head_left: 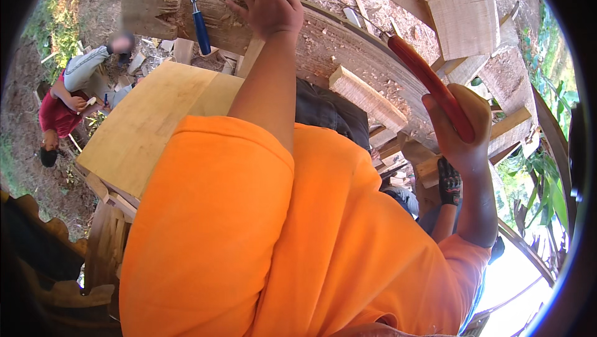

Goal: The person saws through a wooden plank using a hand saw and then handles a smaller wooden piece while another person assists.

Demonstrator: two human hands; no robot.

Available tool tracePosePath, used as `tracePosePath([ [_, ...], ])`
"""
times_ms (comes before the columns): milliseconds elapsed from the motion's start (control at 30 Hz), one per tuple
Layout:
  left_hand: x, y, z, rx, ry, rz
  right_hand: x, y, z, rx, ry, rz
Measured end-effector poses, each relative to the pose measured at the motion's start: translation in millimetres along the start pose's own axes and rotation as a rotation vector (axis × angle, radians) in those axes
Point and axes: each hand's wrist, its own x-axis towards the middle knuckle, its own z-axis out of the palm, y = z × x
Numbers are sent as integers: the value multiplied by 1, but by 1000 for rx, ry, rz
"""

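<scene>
- Red-handled tool (429, 82) up in the right hand (463, 131), fist closed low on the grip; looks rigid and head-heavy, so a firm hold near the handle's end suits; its head is hidden
- Left hand (267, 7) lies spread on the rough timber beam (336, 41); blue-handled chisel (200, 26) rests just beside

Red tool handle (435, 88), blue chisel handle (202, 32), orange shirt (280, 243), pale yellow board (149, 125).

Rough, splintery wooden log (323, 38), smooth pale wooden board (149, 119), glossy red handle (429, 85), matt orange cloth shirt (280, 243).
</scene>
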Motion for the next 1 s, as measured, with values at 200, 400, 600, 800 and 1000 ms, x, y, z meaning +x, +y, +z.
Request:
tracePosePath([
  [200,1,1,-2,-37,-65,-52,2,-15,-8,12,-5,-108],
  [400,2,1,-8,-105,-69,-54,18,-73,-20,-147,-85,-78],
  [600,1,-5,-2,-109,8,-68,32,-129,-27,-416,-161,-215],
  [800,3,-2,-9,-201,-101,-72,65,-139,14,-277,-110,59],
  [1000,3,-5,-19,-194,-238,-106,77,-152,21,-376,-105,137],
])
